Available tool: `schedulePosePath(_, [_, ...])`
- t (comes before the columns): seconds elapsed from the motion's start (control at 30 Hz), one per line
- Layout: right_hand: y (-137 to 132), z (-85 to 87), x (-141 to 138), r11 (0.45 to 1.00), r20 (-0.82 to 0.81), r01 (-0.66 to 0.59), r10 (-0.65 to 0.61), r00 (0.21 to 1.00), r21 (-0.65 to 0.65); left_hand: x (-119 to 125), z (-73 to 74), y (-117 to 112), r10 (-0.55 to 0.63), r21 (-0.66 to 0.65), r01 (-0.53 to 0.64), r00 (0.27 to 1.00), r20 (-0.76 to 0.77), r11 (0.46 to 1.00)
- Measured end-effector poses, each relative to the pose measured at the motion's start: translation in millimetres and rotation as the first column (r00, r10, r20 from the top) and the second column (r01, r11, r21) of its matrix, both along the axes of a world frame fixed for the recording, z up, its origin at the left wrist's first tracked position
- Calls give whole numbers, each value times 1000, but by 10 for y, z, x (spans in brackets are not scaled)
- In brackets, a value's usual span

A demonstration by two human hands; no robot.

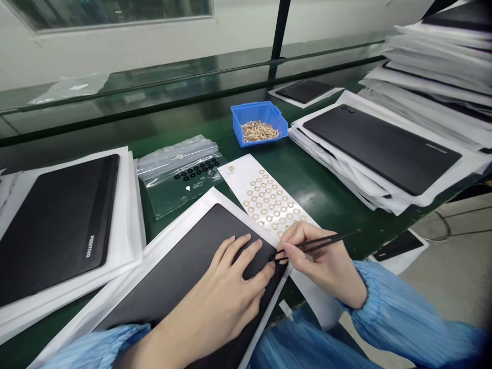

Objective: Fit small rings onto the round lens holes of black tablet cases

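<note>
Left hand [226, 287] flat on black tablet [192, 261], grip open, fingers spread, bracing it well. Right hand [319, 261] pen-holds black tweezers [319, 243], grip clamped on them, tips at the tablet's edge, lower middle of frame; can't tell if they carry anything. Wrist low, tips close in: good control. Tan ring sheet [265, 197] just above; blue bin [258, 123] of loose rings upper middle. Left tablet [57, 230] reads "POSITIVO"; right tablet [380, 148] lettering too small.
</note>
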State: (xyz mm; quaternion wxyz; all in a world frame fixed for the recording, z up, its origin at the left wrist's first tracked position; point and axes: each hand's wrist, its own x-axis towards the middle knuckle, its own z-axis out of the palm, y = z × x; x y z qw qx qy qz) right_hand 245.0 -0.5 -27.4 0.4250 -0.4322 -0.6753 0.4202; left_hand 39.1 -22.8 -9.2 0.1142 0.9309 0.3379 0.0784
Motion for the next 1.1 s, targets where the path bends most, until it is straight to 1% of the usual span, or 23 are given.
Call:
schedulePosePath(0.3, [35, 10, -12, 999, 60, -25, 23, 998, 40, 9, -3, 5, 2, -10, -2, 1000, 2, 1000])
schedulePosePath(0.53, [52, 1, -16, 998, 28, -53, 53, 998, 15, 6, 3, -5, 7, -4, -7, 1000, 23, 1000])
schedulePosePath(0.83, [30, -20, -5, 999, 48, -21, 20, 999, 28, 8, 9, -3, 10, -4, -10, 1000, 19, 1000])
schedulePosePath(1.1, [12, -2, -38, 995, 104, 26, -36, 994, 91, 5, -3, 2, 9, 0, -9, 1000, 16, 1000])
